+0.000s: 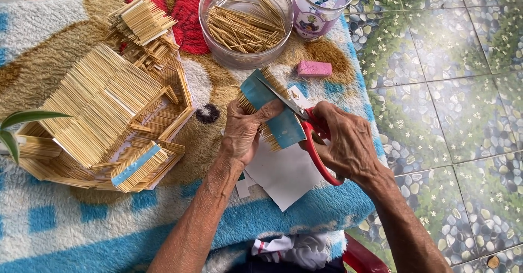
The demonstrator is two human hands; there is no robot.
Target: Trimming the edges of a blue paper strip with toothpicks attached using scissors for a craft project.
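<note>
Holding the blue-taped strip of toothpicks point(271, 111) up over the patterned mat point(65, 218), your left hand point(243, 133) is pinched shut on its lower edge while your right hand point(348, 145) is closed through the red-handled scissors point(305, 126), whose blades lie across the strip's right side. Your left thumb sits close to those blades, so a slip of the strip could likely bring the edge onto it. Squeezing unevenly might also snap sticks loose from the tape and scatter them toward the white paper point(286, 175) beneath.
</note>
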